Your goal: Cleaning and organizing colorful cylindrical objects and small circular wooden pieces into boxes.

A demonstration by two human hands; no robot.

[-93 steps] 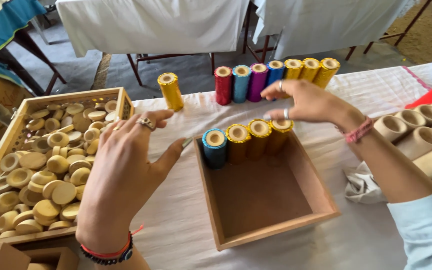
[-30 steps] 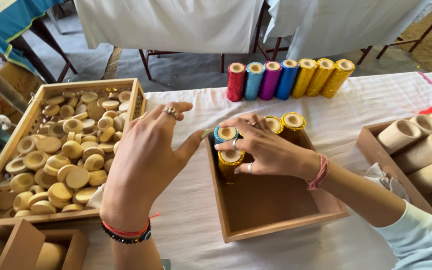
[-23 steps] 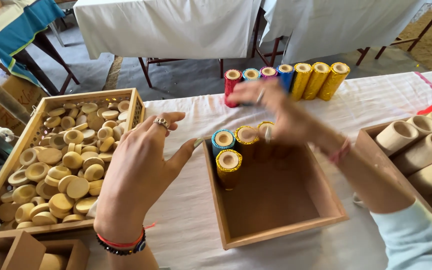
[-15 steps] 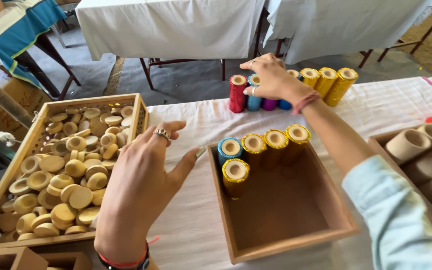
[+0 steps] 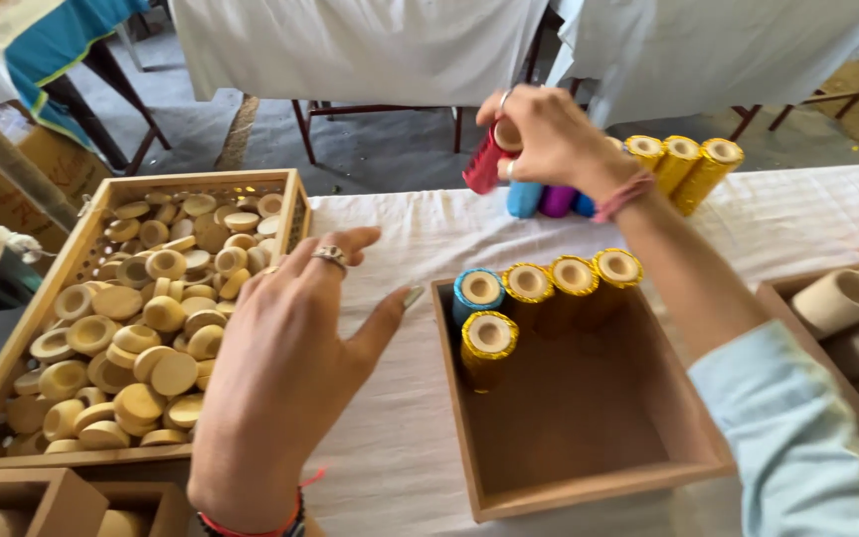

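My right hand (image 5: 544, 134) is closed around a red spool (image 5: 483, 164) and holds it tilted above the far row of coloured spools (image 5: 683, 169) on the white tablecloth. My left hand (image 5: 285, 363) hovers with fingers spread, holding nothing, between the tray of wooden caps (image 5: 141, 318) and the shallow wooden box (image 5: 589, 467). Inside that box a blue spool (image 5: 477, 293) and three yellow spools (image 5: 574, 283) stand along the far wall. One more yellow spool (image 5: 489, 343) stands in front of the blue one.
A second wooden box with large cream tubes (image 5: 852, 303) sits at the right edge. Small wooden boxes (image 5: 52, 502) lie at the bottom left. Tables draped in white cloth (image 5: 350, 45) and a cardboard box (image 5: 47, 164) stand beyond the table.
My right hand left the box after setting a yellow spool in front of the blue one, reached to the far row and lifted the red spool. My left hand stayed hovering.
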